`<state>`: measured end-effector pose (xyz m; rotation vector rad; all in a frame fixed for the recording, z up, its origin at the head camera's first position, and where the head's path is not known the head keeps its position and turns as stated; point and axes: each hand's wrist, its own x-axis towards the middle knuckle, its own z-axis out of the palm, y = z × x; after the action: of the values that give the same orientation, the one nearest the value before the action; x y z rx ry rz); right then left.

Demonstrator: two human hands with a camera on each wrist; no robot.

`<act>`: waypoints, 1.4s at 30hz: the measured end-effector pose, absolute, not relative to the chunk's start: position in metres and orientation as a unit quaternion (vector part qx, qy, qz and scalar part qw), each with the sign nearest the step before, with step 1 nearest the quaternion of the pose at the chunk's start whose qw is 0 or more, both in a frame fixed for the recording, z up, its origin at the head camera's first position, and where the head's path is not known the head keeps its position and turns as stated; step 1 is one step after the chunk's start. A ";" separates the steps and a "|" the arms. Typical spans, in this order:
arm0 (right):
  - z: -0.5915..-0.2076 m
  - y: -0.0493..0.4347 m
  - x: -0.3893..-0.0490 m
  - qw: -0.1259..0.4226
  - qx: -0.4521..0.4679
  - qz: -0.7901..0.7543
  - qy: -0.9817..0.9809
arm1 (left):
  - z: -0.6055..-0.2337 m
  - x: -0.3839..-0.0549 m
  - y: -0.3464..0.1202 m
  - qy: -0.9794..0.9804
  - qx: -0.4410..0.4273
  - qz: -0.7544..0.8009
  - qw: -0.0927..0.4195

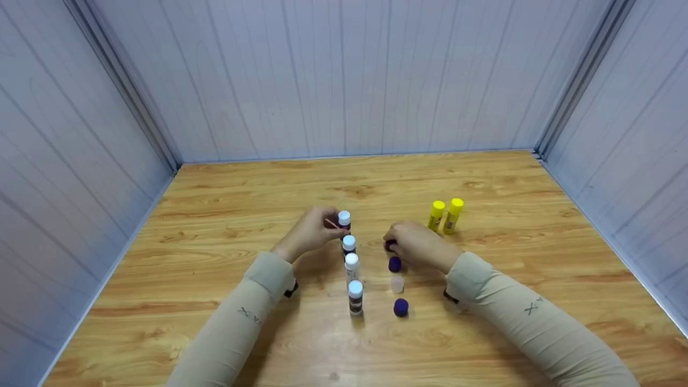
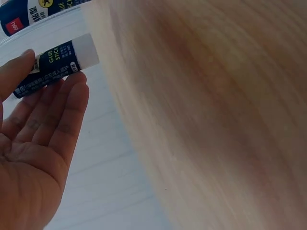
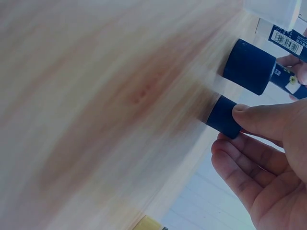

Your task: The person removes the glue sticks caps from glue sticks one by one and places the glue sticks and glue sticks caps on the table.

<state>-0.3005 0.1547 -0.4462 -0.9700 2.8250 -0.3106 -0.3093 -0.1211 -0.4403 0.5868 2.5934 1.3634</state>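
Note:
In the head view a row of upright glue sticks with white tops runs toward me, the nearest being a dark-labelled glue stick [image 1: 355, 304]. My left hand [image 1: 312, 232] holds the farthest glue stick [image 2: 53, 67], thumb on one side and fingers on the other. To the right of the row, my right hand [image 1: 422, 244] pinches a small dark blue cap [image 3: 224, 117] between thumb and fingertips, low over the tabletop. Nearer me, in line with it, stand a dark cap [image 1: 395, 264], a translucent whitish cap [image 1: 397, 284] and another dark cap [image 1: 401, 307].
Two yellow glue sticks, a left one [image 1: 436, 216] and a right one [image 1: 453, 216], stand just beyond my right hand. The wooden table [image 1: 215, 215] is bounded by pale panel walls [image 1: 344, 80] at the back and both sides.

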 end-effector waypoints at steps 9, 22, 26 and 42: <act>-0.448 0.155 -0.300 0.067 -0.318 -0.105 0.940 | -0.445 -0.312 -0.122 0.878 0.220 0.415 0.094; -0.447 0.154 -0.303 0.058 -0.328 -0.091 0.939 | -0.447 -0.312 -0.123 0.877 0.232 0.406 0.108; -0.447 0.154 -0.302 0.058 -0.326 -0.090 0.939 | -0.448 -0.311 -0.123 0.877 0.229 0.406 0.113; -0.446 0.153 -0.300 0.076 -0.301 -0.090 0.946 | -0.447 -0.310 -0.121 0.886 0.233 0.388 0.100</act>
<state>-0.2997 0.1528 -0.4459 -0.9026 2.8380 -0.2711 -0.3104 -0.1212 -0.4466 0.6900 2.6189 1.1473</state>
